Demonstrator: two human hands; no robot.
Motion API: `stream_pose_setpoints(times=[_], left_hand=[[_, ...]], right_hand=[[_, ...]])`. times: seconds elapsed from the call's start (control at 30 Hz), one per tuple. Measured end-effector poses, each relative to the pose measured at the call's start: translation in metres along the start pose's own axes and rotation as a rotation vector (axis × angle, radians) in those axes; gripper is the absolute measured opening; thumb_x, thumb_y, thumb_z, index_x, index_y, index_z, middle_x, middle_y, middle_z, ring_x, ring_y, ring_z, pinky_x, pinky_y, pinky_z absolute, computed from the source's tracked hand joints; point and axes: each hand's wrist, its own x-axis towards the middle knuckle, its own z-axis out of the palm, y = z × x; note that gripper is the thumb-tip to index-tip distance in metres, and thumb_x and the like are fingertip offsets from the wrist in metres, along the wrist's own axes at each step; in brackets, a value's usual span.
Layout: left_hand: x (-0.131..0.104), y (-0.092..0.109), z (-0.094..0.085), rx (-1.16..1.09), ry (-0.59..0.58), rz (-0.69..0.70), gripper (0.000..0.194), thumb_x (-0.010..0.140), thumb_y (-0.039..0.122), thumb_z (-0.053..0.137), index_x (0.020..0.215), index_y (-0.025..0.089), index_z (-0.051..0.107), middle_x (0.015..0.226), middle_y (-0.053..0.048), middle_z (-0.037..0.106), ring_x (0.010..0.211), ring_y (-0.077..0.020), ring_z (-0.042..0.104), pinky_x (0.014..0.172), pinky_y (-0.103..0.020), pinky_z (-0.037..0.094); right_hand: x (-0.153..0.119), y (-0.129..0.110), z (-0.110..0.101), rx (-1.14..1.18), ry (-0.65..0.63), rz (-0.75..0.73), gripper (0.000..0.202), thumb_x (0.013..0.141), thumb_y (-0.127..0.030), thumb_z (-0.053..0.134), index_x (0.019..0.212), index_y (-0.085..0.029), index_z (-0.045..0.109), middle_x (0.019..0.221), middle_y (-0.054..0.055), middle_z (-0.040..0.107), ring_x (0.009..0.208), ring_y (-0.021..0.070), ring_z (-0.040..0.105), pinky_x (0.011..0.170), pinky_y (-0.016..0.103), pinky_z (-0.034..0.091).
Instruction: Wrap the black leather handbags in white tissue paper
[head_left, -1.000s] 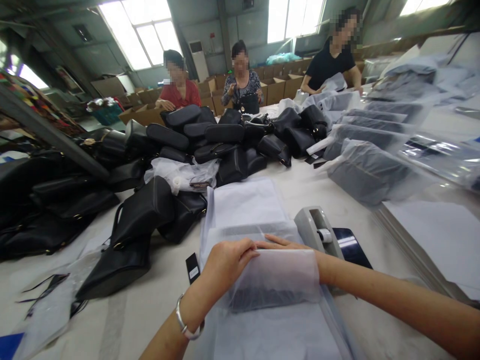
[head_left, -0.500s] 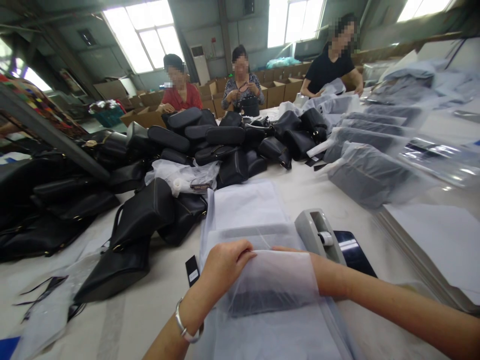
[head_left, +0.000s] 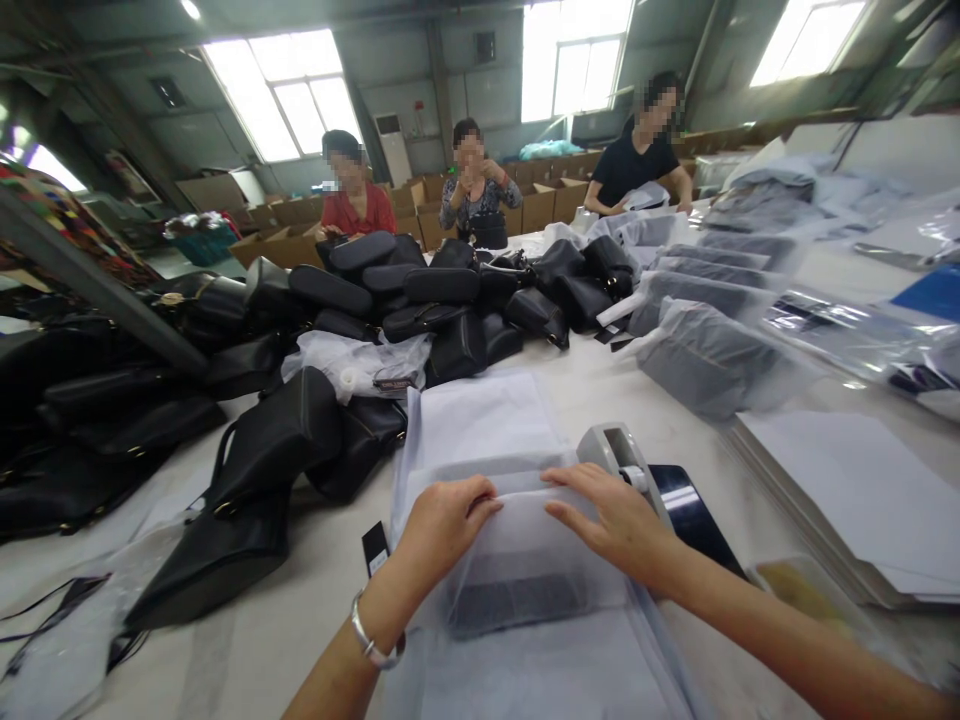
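A frosted, translucent plastic bag (head_left: 536,545) lies in front of me on a stack of similar bags (head_left: 491,410), with a dark flat shape showing through its lower part. My left hand (head_left: 444,522) pinches the bag's mouth edge between thumb and fingers. On the same edge, to the right, rests my right hand (head_left: 619,515), its thumb and fingers apart. Just beyond the right hand stands a grey tape dispenser (head_left: 600,447), beside a dark phone-like slab (head_left: 694,510). A black tag (head_left: 374,548) sticks out near my left wrist.
Black handbags (head_left: 277,440) are heaped on the left and across the back. Bagged handbags (head_left: 705,355) stand on the right, behind a stack of white sheets (head_left: 855,490). Three co-workers sit or stand across the table; a metal bar (head_left: 97,270) slants at left.
My right hand has come out of the bag and now rests on its mouth edge. My left hand keeps its pinch there. The camera view has shifted slightly.
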Motion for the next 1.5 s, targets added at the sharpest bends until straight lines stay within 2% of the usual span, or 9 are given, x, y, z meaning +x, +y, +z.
stream_pose_setpoints(times=[0.13, 0.33, 0.53, 0.67, 0.9, 1.07, 1.17, 1.27, 1.5], left_hand=[[0.001, -0.002, 0.001, 0.057, 0.011, 0.024, 0.015, 0.094, 0.035, 0.058, 0.090, 0.025, 0.069, 0.087, 0.000, 0.076, 0.079, -0.0195, 0.070, 0.067, -0.027, 0.043], [0.001, -0.010, 0.009, 0.258, 0.109, 0.024, 0.019, 0.096, 0.037, 0.056, 0.086, 0.023, 0.063, 0.085, -0.001, 0.072, 0.079, -0.0194, 0.067, 0.063, -0.027, 0.039], [0.000, -0.015, 0.018, 0.345, 0.165, 0.036, 0.020, 0.096, 0.037, 0.054, 0.085, 0.022, 0.062, 0.082, -0.001, 0.070, 0.076, -0.0175, 0.065, 0.061, -0.026, 0.039], [0.001, -0.024, 0.018, 0.359, 0.186, 0.093, 0.022, 0.097, 0.039, 0.054, 0.086, 0.022, 0.062, 0.080, 0.001, 0.069, 0.073, -0.0158, 0.066, 0.061, -0.025, 0.040], [-0.006, -0.060, -0.016, 0.438, 0.264, 0.142, 0.022, 0.097, 0.040, 0.055, 0.103, 0.023, 0.067, 0.089, -0.002, 0.074, 0.077, -0.0177, 0.069, 0.066, -0.025, 0.047], [-0.034, -0.026, 0.001, 0.428, 0.556, 0.120, 0.029, 0.100, 0.019, 0.043, 0.123, 0.019, 0.061, 0.114, -0.011, 0.072, 0.105, -0.0221, 0.067, 0.095, -0.037, 0.050], [-0.051, 0.002, 0.039, 0.357, 0.379, 0.310, 0.036, 0.098, 0.017, 0.046, 0.132, 0.020, 0.056, 0.133, -0.007, 0.065, 0.122, -0.0197, 0.060, 0.106, -0.036, 0.048], [-0.059, 0.012, 0.068, 0.422, 0.265, 0.253, 0.047, 0.096, 0.018, 0.050, 0.143, 0.021, 0.046, 0.150, -0.008, 0.049, 0.139, -0.0272, 0.044, 0.112, -0.049, 0.042], [-0.058, 0.000, 0.065, 0.443, 0.187, 0.109, 0.049, 0.097, 0.027, 0.051, 0.145, 0.030, 0.043, 0.160, -0.006, 0.032, 0.146, -0.0315, 0.031, 0.110, -0.061, 0.039]], right_hand=[[0.010, 0.004, 0.013, -0.104, 0.008, 0.044, 0.023, 0.095, -0.039, 0.055, 0.088, -0.024, 0.070, 0.090, 0.003, 0.072, 0.086, 0.0218, 0.067, 0.081, 0.036, 0.052], [0.014, 0.012, 0.013, -0.325, 0.062, -0.043, 0.020, 0.095, -0.035, 0.057, 0.085, -0.021, 0.067, 0.084, 0.005, 0.071, 0.083, 0.0244, 0.066, 0.080, 0.041, 0.049], [-0.004, -0.001, 0.026, -0.372, 0.241, -0.348, 0.033, 0.097, -0.012, 0.047, 0.125, -0.020, 0.062, 0.133, 0.008, 0.063, 0.125, 0.0252, 0.056, 0.113, 0.049, 0.036], [-0.020, -0.015, 0.051, -0.327, 0.039, -0.533, 0.045, 0.098, -0.025, 0.053, 0.142, -0.015, 0.049, 0.151, 0.009, 0.047, 0.142, 0.0262, 0.038, 0.118, 0.047, 0.034], [-0.023, -0.009, 0.066, -0.339, -0.090, -0.484, 0.063, 0.097, -0.039, 0.053, 0.153, -0.016, 0.033, 0.158, 0.009, 0.032, 0.147, 0.0283, 0.027, 0.118, 0.050, 0.034], [-0.025, -0.009, 0.066, -0.299, -0.088, -0.485, 0.063, 0.097, -0.037, 0.053, 0.153, -0.017, 0.032, 0.158, 0.009, 0.033, 0.147, 0.0278, 0.027, 0.119, 0.050, 0.031], [-0.024, -0.009, 0.064, -0.254, -0.083, -0.481, 0.062, 0.097, -0.037, 0.054, 0.152, -0.015, 0.035, 0.157, 0.010, 0.036, 0.147, 0.0269, 0.029, 0.120, 0.048, 0.032], [-0.025, -0.002, 0.055, -0.249, -0.076, -0.427, 0.057, 0.096, -0.034, 0.054, 0.148, -0.016, 0.042, 0.155, 0.010, 0.040, 0.145, 0.0268, 0.033, 0.118, 0.048, 0.034], [-0.080, 0.051, -0.004, -0.343, 0.385, 0.073, 0.033, 0.096, -0.036, 0.049, 0.117, -0.020, 0.068, 0.137, 0.011, 0.060, 0.137, 0.0300, 0.044, 0.115, 0.053, 0.034]])
